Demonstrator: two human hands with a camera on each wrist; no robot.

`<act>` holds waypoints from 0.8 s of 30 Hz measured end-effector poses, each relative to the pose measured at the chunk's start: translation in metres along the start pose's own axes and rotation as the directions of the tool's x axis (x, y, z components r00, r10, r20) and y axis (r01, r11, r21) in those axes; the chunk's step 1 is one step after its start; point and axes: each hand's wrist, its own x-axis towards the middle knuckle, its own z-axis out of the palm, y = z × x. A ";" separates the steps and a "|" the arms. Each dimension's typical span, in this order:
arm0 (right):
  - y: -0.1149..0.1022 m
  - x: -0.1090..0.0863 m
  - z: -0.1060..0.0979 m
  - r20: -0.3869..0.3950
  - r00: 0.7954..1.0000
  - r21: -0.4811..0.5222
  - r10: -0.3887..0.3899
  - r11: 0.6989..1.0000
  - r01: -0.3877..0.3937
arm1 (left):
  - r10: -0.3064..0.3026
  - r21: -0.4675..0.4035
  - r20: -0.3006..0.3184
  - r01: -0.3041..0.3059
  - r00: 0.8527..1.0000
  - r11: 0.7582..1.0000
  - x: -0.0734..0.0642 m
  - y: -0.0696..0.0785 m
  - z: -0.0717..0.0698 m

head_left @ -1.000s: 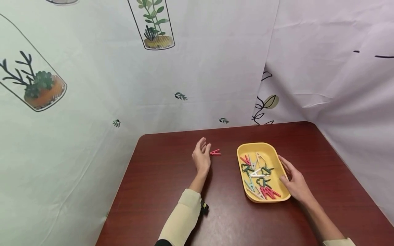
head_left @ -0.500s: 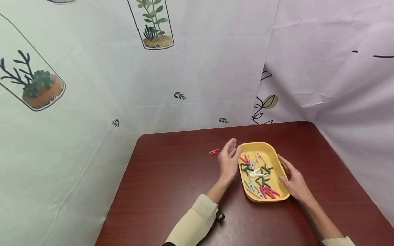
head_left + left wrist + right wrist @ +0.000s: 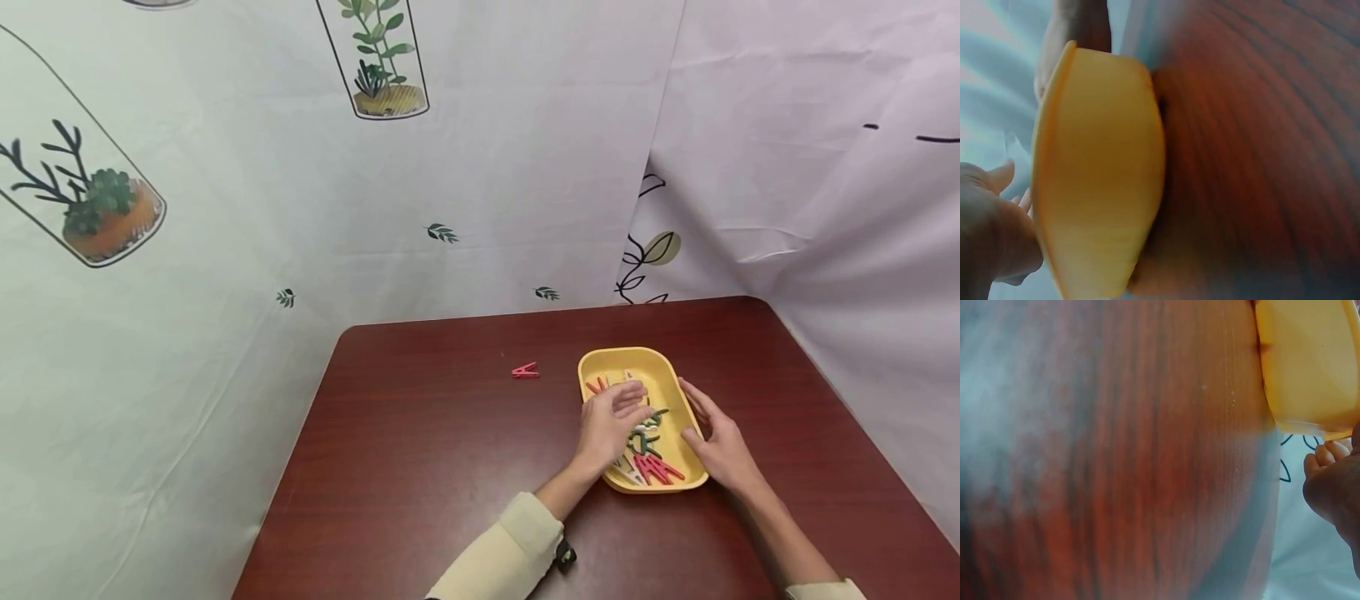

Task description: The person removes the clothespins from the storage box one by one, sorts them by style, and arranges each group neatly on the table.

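My left hand (image 3: pixel 609 423), loose-fingered, has swung over the yellow tray (image 3: pixel 654 373) my right hand (image 3: pixel 722 446) grips; one red peg (image 3: pixel 520 372) remains on the bench (image 3: pixel 420 442).

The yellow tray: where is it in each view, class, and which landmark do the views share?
Head: yellow tray, right of centre, lower half.
Left wrist: yellow tray, left of centre, outer wall showing.
Right wrist: yellow tray, top right corner, cut off by the edge.
Shared landmark: the dark red table.
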 end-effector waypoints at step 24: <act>0.004 0.001 -0.002 0.018 0.999 0.050 -0.041 0.998 0.040 | -0.159 0.569 0.413 -0.118 0.897 0.814 0.003 -0.007 0.011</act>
